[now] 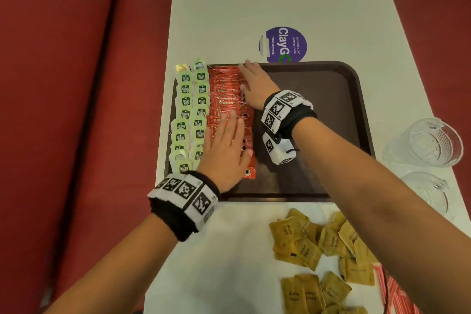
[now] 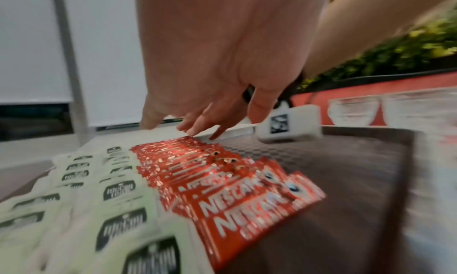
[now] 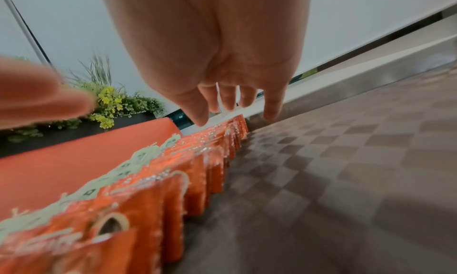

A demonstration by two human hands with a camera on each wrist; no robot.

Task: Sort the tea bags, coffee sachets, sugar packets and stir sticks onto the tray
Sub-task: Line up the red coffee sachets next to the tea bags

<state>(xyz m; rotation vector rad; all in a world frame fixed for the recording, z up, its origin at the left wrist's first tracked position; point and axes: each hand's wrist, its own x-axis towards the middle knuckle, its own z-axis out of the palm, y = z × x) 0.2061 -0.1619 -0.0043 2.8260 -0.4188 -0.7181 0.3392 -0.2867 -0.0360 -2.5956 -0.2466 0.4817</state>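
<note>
Neither grip clamps anything: left hand (image 1: 225,145) and right hand (image 1: 254,85) lie flat, fingers apart, pressing the coffee sachets (image 1: 228,99) on the tray (image 1: 331,99). Two tea bag columns (image 1: 191,115) flank their left; sachets too overlapped to count.

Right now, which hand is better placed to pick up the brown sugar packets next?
Right. The brown sugar packets lie on the table near the right forearm; the left hand rests flat on the coffee sachets, farther away.
</note>
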